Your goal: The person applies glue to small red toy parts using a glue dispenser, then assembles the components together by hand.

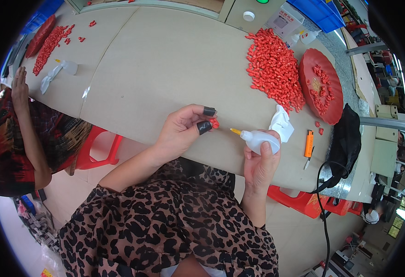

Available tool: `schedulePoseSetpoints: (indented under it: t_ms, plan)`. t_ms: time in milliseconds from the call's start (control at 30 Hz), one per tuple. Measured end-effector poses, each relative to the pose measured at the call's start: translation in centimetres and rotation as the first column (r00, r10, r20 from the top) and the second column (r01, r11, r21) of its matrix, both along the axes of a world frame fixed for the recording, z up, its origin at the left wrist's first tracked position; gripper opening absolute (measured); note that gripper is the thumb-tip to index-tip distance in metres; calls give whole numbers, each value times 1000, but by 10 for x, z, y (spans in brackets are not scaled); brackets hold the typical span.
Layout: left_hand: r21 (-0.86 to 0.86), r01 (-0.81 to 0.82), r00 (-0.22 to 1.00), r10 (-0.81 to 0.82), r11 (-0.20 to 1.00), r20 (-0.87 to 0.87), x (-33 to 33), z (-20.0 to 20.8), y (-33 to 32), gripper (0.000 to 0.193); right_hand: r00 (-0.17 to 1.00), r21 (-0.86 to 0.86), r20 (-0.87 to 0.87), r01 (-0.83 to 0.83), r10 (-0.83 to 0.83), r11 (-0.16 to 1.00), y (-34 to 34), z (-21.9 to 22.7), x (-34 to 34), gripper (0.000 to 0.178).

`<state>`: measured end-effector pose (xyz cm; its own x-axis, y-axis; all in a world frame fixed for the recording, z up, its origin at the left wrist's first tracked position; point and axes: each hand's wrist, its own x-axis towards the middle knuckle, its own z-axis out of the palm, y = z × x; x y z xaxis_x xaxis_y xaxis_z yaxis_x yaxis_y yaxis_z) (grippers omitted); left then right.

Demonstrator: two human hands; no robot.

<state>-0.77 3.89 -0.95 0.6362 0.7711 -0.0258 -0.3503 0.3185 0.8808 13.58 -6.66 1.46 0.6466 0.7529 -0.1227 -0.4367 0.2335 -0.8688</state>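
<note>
Between the thumb and index finger of my left hand (182,127) is a small glossy red piece (214,123); its exact kind is too small to tell. Black tape or covers wrap both of those fingertips. My right hand (261,168) grips a white squeeze bottle (259,141) lying tilted in the palm. Its yellow nozzle (235,131) points left toward the red piece, a short gap apart. Just beyond the bottle lies a crumpled white tissue (281,123). A large heap of similar red pieces (274,67) spreads across the table behind it.
Right of the heap stands a red scalloped tray (307,83) with some pieces inside. An orange lighter (309,143), a thin pen-like tool (307,162) and a black bag (345,143) lie nearer. At left sits a co-worker (32,134) by another bottle (70,68) and red pile (50,48).
</note>
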Motion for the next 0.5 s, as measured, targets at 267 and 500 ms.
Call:
schedulePoseSetpoints:
  t_ms: [267,500]
  plan:
    - [18,6,999,-6,1000,-33,-1,1,0,19,986,2,145,77,-76,997,3,-9,-9,29]
    - [10,10,1000,-10,1000,-21,-1,0,0,19,967,5,248,63,-62,998,-2,-13,-9,30]
